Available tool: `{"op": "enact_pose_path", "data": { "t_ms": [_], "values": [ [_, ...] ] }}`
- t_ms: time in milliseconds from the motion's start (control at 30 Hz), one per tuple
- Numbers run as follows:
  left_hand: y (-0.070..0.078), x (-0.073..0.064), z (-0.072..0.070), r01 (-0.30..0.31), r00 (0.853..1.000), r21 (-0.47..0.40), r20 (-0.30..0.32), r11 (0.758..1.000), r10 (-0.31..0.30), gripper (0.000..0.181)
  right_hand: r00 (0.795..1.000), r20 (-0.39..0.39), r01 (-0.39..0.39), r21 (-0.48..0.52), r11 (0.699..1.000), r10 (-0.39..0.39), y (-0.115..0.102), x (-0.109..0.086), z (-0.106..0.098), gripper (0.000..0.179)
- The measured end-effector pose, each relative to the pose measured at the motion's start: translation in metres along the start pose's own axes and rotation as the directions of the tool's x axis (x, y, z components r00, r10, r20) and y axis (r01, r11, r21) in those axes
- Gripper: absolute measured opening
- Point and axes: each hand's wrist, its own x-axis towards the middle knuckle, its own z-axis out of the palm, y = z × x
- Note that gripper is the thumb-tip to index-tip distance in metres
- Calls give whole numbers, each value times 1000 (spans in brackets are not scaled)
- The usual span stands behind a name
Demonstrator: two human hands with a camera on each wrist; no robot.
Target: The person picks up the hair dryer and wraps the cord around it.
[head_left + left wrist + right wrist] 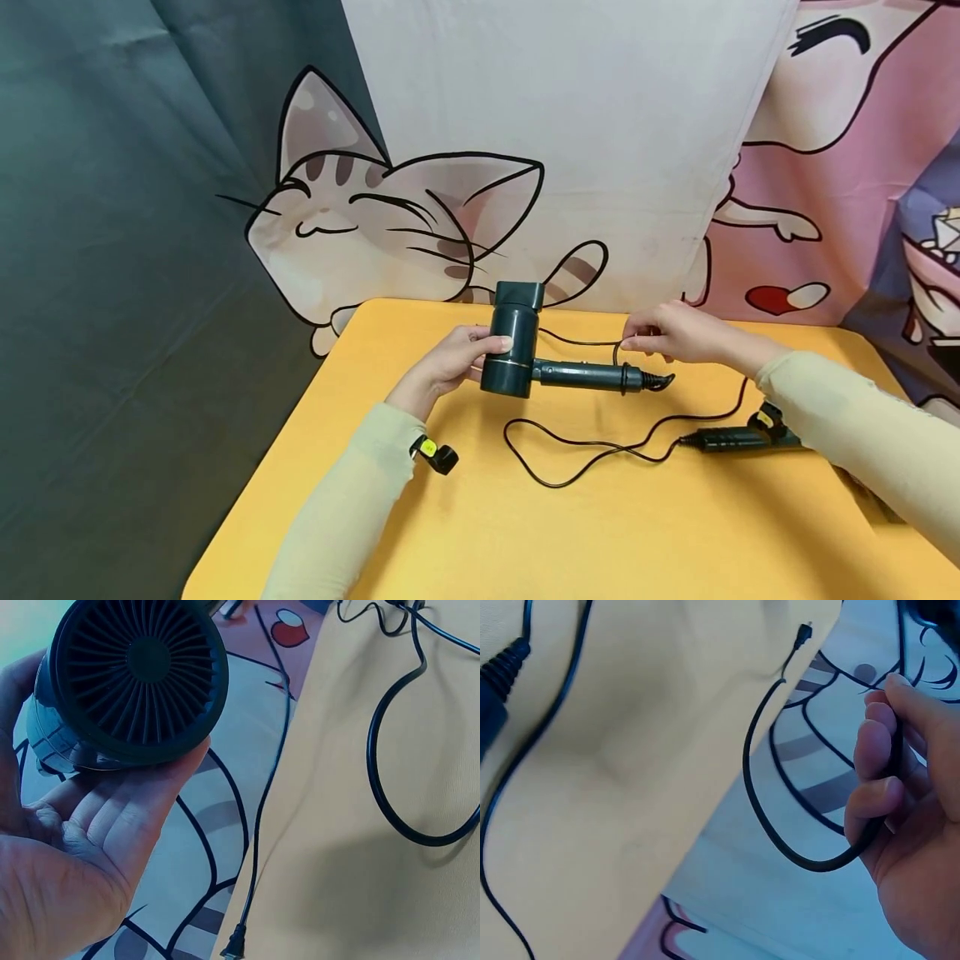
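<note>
Head view: one hair dryer [523, 350], dark green-black, held over the far middle of the desk [525, 542]. Nozzle [519, 294] aimed to the far side; handle [577, 375] extending right, ending in a ribbed cord sleeve.

Left hand [453, 358]: gripping the dryer's barrel from the left, thumb across one side, the other fingers supporting the opposite side. Left wrist view shows the round slatted grille [150, 660] at the barrel's rear end.

Right hand [678, 333]: to the right of the dryer; fingers curled round a black power cord [810, 864], which hangs from the hand in a curve. Plug [234, 945] at the far edge of the desk.

One second appliance [731, 439], dark and elongated, on the right part of the desk, nearer than the dryer; its right end hidden by the right sleeve [855, 433]. One black second cord [555, 487], attached to its left end, loops leftward, crosses itself and runs back right.

One camera [442, 458], black with a yellow mark, at the left wrist. Sleeves pale. Backdrop [600, 100], far side: fabric, printed with a striped cartoon cat [330, 271], left of the dryer.
</note>
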Motion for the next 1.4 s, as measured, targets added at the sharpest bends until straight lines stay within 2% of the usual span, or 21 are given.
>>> {"op": "enact_pose_path", "data": {
  "t_ms": [267,433,567,700,867,1067,1233,1400],
  "values": [
    [1,2,1,38,999,58,-34,998,-36,53,1000,14,5,-113,994,-3,-20,7,-14,21],
    [1,6,5,57,994,96,-97,994,-47,53,1000,28,-4,-125,992,8,-28,8,-17,24],
    [1,9,9,69,988,81,-147,994,-56,57,999,33,-11,-133,991,15,-34,9,-16,23],
    [1,12,13,74,978,57,-201,996,-62,62,1000,18,-21,-144,989,24,-39,8,-16,21],
    [2,14,16,71,961,36,-272,997,-58,65,999,-14,-36,-131,991,35,-41,3,-13,9],
    [5,15,18,66,934,29,-354,997,-51,63,996,-78,-44,-121,992,35,-43,-7,-2,8],
    [6,16,21,51,923,27,-382,998,-37,61,991,-132,-51,-97,994,37,-42,-16,10,10],
    [7,16,22,28,915,-6,-403,1000,-29,58,986,-149,-84,-12,996,81,-39,-24,26,10]
  ]
}}
